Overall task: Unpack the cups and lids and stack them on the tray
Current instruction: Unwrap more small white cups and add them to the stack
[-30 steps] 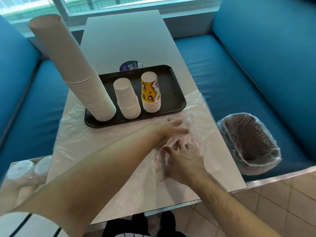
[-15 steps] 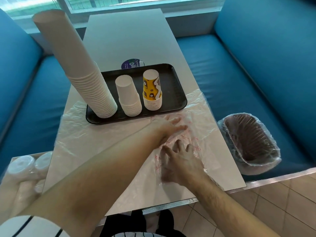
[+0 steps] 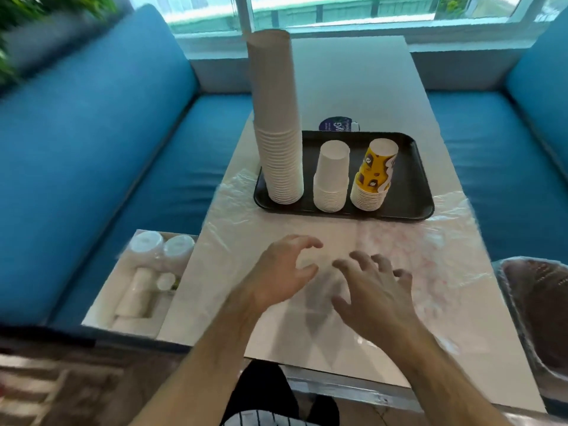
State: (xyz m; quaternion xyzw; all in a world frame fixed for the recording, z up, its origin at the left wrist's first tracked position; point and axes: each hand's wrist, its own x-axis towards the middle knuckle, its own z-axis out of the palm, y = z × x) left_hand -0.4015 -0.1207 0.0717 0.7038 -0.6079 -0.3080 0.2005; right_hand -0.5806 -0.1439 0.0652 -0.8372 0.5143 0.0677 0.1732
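With three upturned stacks of paper cups (image 3: 330,176) on the black rectangular tray (image 3: 415,192) beyond our empty, spread left hand (image 3: 284,272) and right hand (image 3: 373,287), we judge the sleeved white lids (image 3: 159,250) left of them come next.

The person's forearms are bare, no sleeves reaching them. The left hand (image 3: 278,273) and right hand (image 3: 373,295) wear nothing. A dark pinstriped garment (image 3: 261,421) shows below.
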